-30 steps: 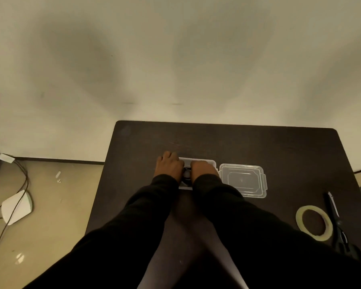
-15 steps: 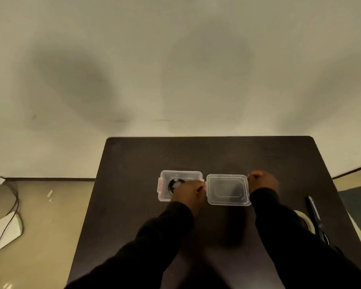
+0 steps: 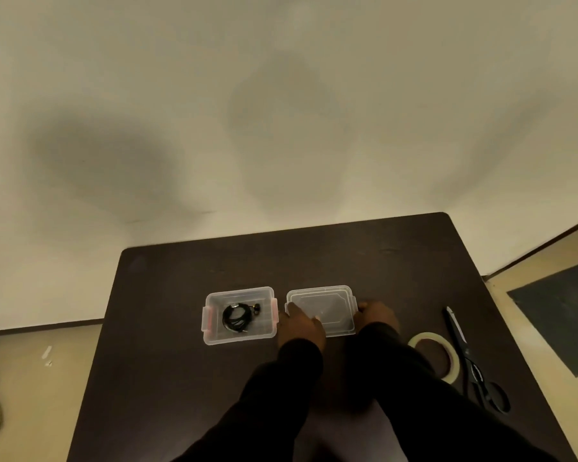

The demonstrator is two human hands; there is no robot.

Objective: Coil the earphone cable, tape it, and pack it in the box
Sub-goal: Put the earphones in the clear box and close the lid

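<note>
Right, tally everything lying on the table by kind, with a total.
Clear box: 1
Clear lid: 1
Coiled earphones, inside the box: 1
Tape roll: 1
Scissors: 1
Total: 5

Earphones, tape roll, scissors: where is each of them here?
Earphones (image 3: 237, 315): head view, on the black coil lying in the open box.
Tape roll (image 3: 451, 353): head view, on the right side of its pale ring.
Scissors (image 3: 461, 338): head view, on the dark blades above the handles.

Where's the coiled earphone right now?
In the head view, the coiled earphone lies inside the open clear box, centre-left on the dark table, just left of the lid.
</note>
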